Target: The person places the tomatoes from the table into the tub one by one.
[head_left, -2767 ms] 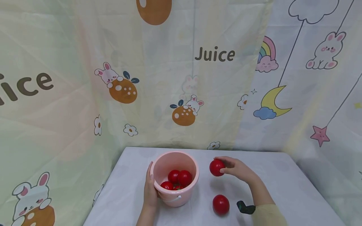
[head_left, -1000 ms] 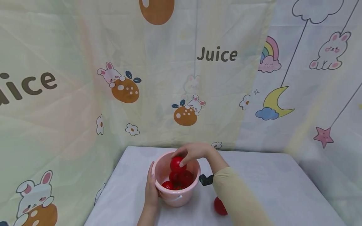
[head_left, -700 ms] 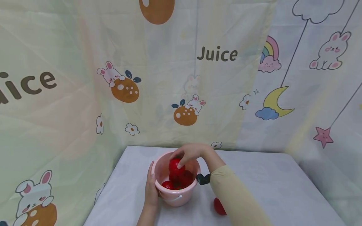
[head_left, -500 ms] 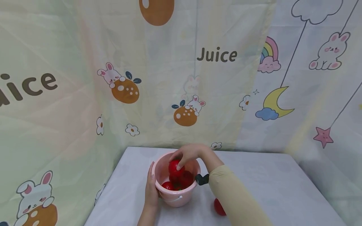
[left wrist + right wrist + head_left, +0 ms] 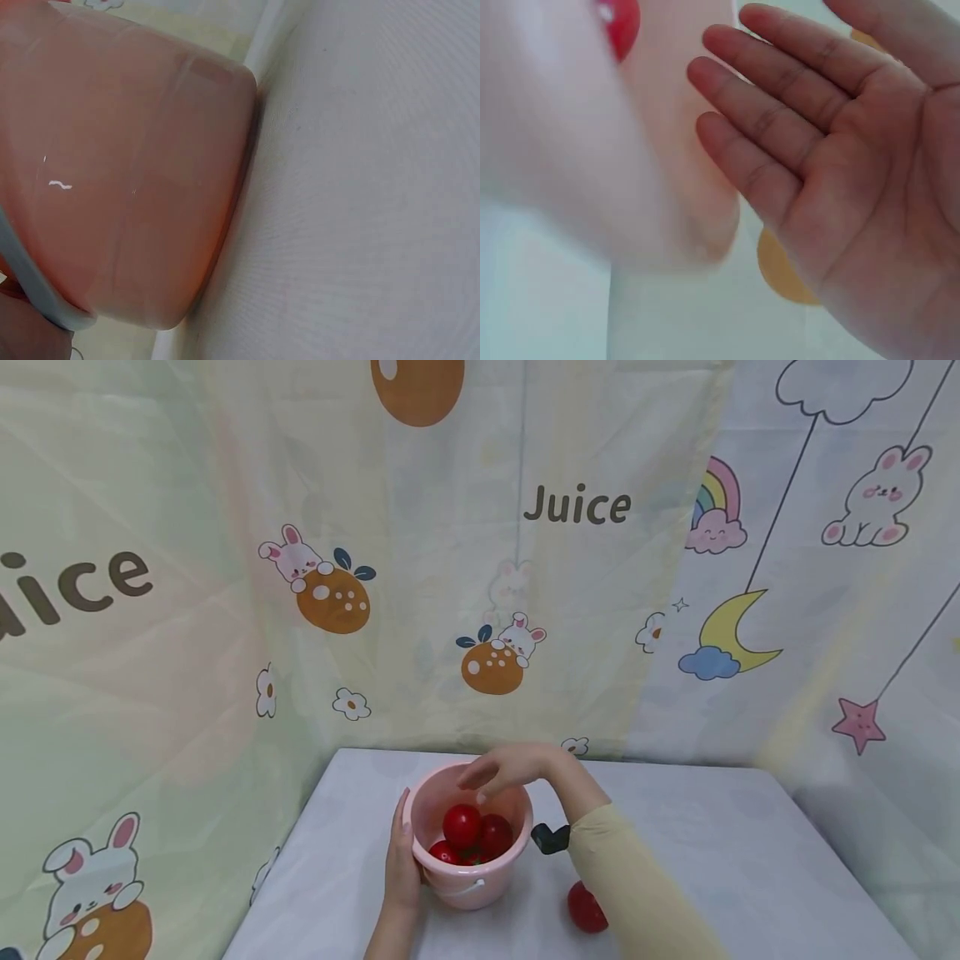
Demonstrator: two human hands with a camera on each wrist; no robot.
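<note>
In the head view a pink bucket (image 5: 480,887) stands on the table, its mouth tilted toward me. Several red tomatoes lie inside, the topmost tomato (image 5: 461,825) near the middle. My left hand (image 5: 402,868) holds the bucket by its left side, fingers reaching up to the rim. The left wrist view shows the bucket's wall (image 5: 150,150) close up, with its pale handle (image 5: 37,277). Over the bucket's mouth is my right hand (image 5: 517,766), fingers extended and holding nothing; in the right wrist view the palm (image 5: 855,165) faces the camera.
One more tomato (image 5: 587,907) sits on the white-covered table (image 5: 720,860), right of the bucket and partly behind the right sleeve (image 5: 637,885). A printed curtain (image 5: 420,527) hangs behind and along both sides of the table.
My right hand carried a tomato from the table's right side into the bucket, lowered it onto the others and let go. The hand has since risen slightly. My left hand stayed on the bucket.
</note>
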